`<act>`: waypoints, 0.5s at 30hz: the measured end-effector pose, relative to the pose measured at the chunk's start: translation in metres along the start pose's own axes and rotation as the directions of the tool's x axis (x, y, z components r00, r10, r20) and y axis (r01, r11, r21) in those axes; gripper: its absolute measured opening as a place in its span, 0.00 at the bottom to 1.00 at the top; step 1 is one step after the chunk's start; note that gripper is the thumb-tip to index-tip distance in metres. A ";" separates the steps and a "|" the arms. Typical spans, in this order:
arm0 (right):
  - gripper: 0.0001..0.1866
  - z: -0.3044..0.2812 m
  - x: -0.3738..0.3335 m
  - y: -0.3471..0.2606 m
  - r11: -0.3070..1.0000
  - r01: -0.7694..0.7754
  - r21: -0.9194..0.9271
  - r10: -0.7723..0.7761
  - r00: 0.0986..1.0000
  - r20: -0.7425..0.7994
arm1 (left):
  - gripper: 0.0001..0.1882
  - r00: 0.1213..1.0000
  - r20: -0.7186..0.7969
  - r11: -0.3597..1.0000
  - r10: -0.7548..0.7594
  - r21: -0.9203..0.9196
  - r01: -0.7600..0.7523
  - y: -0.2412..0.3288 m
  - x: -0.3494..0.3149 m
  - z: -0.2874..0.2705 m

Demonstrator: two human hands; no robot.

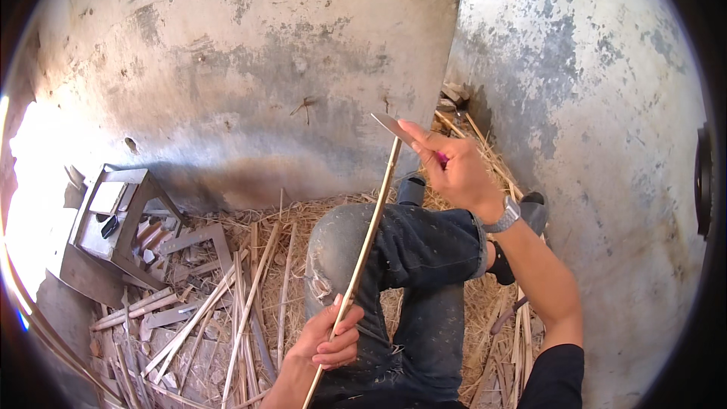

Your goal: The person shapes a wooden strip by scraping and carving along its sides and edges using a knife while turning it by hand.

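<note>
A long, thin bamboo strip slants up across my jeans. My left hand is closed around its lower part, thumb along the strip. Over the raised knee, my right hand grips a knife, with a bit of its pink handle showing between the fingers. The index finger lies along the back of the blade. The blade crosses the strip's upper end and seems to touch it; how far the edge has cut in cannot be seen.
Several loose bamboo strips and straw-like shavings cover the floor left of my legs. A worn wooden stool with a dark small object on it stands at left. More sticks lean by the corner. A peeling wall rises close on the right.
</note>
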State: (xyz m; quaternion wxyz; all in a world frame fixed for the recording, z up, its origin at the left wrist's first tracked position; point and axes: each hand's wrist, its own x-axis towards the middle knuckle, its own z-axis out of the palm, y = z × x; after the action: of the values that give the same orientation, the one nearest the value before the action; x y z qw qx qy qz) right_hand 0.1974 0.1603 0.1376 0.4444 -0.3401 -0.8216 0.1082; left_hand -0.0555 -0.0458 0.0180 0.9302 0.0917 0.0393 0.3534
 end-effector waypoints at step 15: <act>0.19 0.021 -0.034 -0.039 0.979 0.114 0.171 -0.148 0.969 0.198 | 0.25 0.991 0.125 0.993 0.056 -0.106 -0.043 -0.002 0.010 -0.003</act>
State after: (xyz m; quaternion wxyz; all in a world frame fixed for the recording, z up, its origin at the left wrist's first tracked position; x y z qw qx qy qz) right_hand 0.1748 0.1114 0.1217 0.3871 -0.2355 -0.8734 0.1786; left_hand -0.0471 -0.0406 0.0146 0.9252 0.0669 -0.0409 0.3712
